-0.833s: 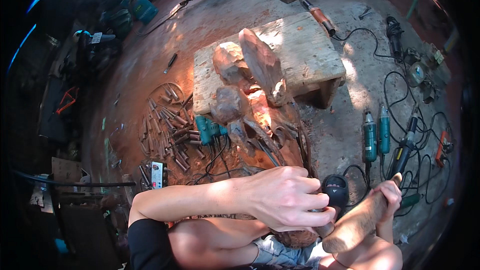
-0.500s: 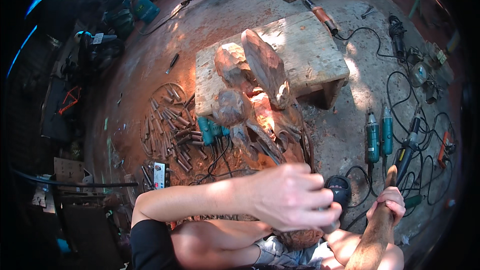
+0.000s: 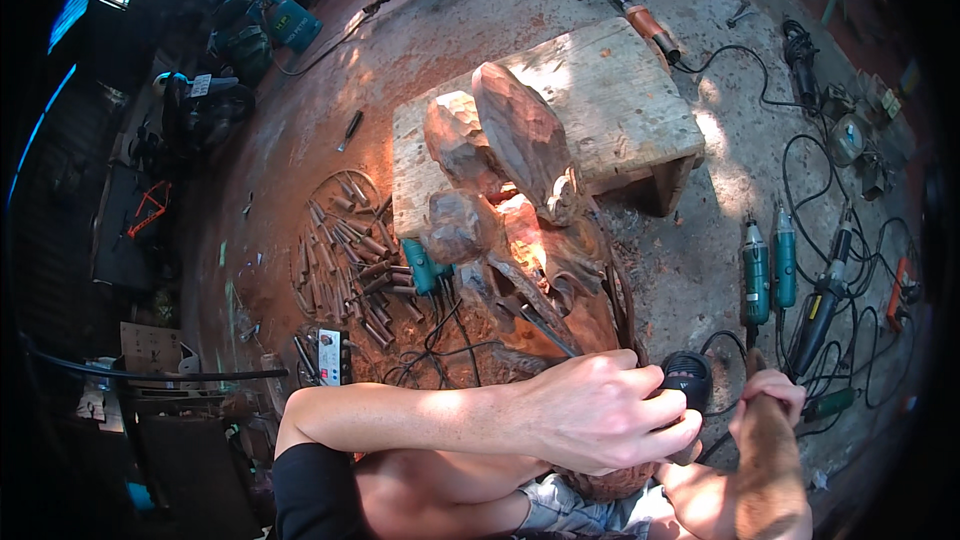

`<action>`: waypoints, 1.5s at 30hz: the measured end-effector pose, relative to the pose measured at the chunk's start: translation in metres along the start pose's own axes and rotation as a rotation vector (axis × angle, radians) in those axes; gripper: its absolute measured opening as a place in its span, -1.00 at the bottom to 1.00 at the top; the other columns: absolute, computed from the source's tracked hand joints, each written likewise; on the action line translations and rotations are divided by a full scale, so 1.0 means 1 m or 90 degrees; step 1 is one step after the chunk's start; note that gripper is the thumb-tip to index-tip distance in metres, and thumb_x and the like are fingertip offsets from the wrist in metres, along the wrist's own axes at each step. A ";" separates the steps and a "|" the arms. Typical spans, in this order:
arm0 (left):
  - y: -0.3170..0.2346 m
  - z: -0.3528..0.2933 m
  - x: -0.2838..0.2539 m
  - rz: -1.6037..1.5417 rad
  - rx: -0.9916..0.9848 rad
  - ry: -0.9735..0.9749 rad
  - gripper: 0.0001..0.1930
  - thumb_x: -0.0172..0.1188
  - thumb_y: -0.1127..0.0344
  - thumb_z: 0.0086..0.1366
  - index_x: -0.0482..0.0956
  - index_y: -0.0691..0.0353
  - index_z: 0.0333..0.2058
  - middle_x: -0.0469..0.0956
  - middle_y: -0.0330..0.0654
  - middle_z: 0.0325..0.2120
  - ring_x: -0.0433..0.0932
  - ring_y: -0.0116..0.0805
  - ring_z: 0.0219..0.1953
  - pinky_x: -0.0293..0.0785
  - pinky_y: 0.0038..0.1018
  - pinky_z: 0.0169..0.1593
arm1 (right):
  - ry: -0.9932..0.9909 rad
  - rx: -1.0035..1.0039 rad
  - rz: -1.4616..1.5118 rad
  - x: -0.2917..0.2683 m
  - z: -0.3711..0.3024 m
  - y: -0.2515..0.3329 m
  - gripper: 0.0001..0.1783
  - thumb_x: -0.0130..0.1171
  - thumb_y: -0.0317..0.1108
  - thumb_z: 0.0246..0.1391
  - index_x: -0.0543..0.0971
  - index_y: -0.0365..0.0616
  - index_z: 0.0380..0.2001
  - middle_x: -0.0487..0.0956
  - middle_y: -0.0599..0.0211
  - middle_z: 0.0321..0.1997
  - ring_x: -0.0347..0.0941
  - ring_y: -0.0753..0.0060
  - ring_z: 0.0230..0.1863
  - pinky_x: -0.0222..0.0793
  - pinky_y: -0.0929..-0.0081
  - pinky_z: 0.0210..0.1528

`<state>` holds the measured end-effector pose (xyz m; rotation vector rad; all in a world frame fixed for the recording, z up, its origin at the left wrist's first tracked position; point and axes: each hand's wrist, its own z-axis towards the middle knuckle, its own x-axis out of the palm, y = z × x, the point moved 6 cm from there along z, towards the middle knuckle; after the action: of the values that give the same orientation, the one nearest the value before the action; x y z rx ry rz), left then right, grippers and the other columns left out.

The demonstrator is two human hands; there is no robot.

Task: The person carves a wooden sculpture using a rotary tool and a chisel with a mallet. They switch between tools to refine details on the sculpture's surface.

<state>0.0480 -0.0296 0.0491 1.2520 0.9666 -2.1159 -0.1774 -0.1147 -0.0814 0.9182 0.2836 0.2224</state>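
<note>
Left hand curls tight round the black tool, steadying it over the lap; right hand clamps a wooden handle; chisels fanned within reach.

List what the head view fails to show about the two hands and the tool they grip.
- Black power tool: only its rear end shows; the left hand covers the rest, so its working end is hidden.
- Wood piece under that hand: mostly covered, shape unclear.
- Right hand: what its fingers close on is hidden behind the forearm.
- Chisels on the ground: too small to tell apart.
</note>
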 end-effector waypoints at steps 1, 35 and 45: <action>0.001 0.000 -0.003 -0.014 -0.005 -0.023 -0.59 0.30 0.09 0.19 0.56 0.24 -0.09 0.38 -0.30 -0.44 0.50 -0.42 -0.43 0.45 -0.47 -0.49 | 0.081 0.010 -0.019 -0.002 0.001 -0.005 -0.43 0.33 -0.59 -0.20 0.35 -0.13 -0.07 0.50 0.31 -0.43 0.48 0.39 -0.40 0.40 0.46 -0.31; -0.023 -0.011 0.005 -0.020 0.091 -0.064 -0.80 0.24 0.22 0.28 0.56 0.17 -0.20 0.41 -0.34 -0.46 0.47 -0.45 -0.46 0.38 -0.49 -0.43 | 0.136 -0.107 -0.263 -0.036 0.007 0.023 -0.46 0.38 -0.53 -0.11 0.39 -0.12 -0.05 0.48 0.31 -0.37 0.42 0.38 -0.47 0.44 0.38 -0.36; -0.018 0.005 -0.003 -0.020 -0.005 -0.084 -0.80 0.24 0.16 0.21 0.47 0.13 -0.42 0.33 -0.34 -0.55 0.46 -0.45 -0.54 0.37 -0.47 -0.54 | 0.171 -0.159 -0.285 -0.015 0.009 0.032 -0.46 0.41 -0.56 -0.11 0.40 -0.14 -0.05 0.51 0.32 -0.39 0.43 0.35 -0.49 0.45 0.35 -0.37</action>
<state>0.0336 -0.0219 0.0593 1.0855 0.9425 -2.1868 -0.1911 -0.1071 -0.0480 0.5574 0.6842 -0.0354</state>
